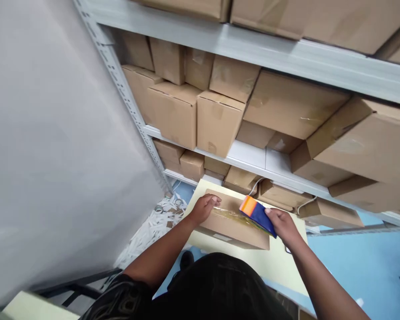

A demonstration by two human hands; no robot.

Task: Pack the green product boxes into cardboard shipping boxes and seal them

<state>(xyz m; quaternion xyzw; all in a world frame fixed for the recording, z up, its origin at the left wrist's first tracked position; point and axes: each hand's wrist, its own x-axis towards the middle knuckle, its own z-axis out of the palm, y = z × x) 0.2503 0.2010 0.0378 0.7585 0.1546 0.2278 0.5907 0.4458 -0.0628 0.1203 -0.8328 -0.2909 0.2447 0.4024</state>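
Note:
A closed brown cardboard box [231, 226] lies on a small pale yellow table [276, 262] below me. My left hand [205, 207] rests flat on the box's far left end, fingers together and pressing down. My right hand [283, 224] grips a blue and orange tape dispenser [257, 214] held over the box's right part. A strip of clear tape [230, 214] stretches along the top of the box from the dispenser toward my left hand.
Grey metal shelving [253, 162] packed with several brown cardboard boxes [216, 120] stands right behind the table. A white wall panel [53, 155] closes the left side. Shredded white paper and tape rolls [156, 222] litter the blue floor [363, 262] to the left.

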